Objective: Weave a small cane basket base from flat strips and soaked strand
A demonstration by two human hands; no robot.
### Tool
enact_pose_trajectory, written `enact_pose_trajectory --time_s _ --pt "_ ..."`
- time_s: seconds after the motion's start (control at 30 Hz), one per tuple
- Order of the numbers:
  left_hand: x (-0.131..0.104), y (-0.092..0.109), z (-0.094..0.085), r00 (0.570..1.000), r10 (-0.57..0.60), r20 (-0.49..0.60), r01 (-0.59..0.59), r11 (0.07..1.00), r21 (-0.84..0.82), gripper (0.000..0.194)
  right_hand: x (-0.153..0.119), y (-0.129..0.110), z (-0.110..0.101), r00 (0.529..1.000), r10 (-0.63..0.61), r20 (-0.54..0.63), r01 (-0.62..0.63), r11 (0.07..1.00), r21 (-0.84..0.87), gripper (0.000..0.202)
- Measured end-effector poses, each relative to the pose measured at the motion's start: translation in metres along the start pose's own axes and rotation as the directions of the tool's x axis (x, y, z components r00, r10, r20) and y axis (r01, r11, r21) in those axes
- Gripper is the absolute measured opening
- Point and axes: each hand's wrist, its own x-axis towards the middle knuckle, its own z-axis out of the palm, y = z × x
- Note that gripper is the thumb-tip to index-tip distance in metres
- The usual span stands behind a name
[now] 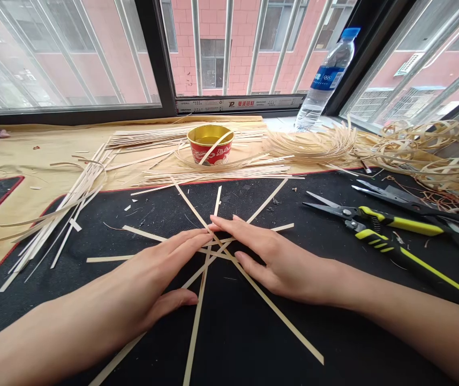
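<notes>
Several pale flat strips [281,311] cross one another in a star shape on the black mat [249,348]. My left hand [168,268] lies flat over the strips left of the crossing, fingertips at its upper edge and thumb apart, lower down. From the right, my right hand [261,254] reaches over the strips, its fingers stretched out and its fingertips close to those of my left hand. Both hands press on the strips without wrapping round them. Parts of the strips are hidden under the palms and fingers.
Yellow-handled shears [374,220] and other dark cutting tools [398,195] lie at the right. A red bowl [211,153], strip bundles [68,214], coiled strips [313,142] and a water bottle [328,80] stand or lie toward the window.
</notes>
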Motion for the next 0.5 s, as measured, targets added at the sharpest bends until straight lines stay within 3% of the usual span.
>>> enact_pose_trajectory --time_s 0.23,0.5 --pt "0.004 -0.002 0.002 1.000 0.008 -0.013 -0.009 0.998 -0.062 0.057 -0.001 0.001 0.000 0.999 0.040 0.030 -0.041 0.999 0.007 0.056" --pt "0.011 -0.001 -0.002 1.000 -0.005 0.030 0.011 0.978 -0.208 0.050 0.000 0.000 -0.001 1.000 -0.017 0.011 0.017 1.000 -0.002 0.059"
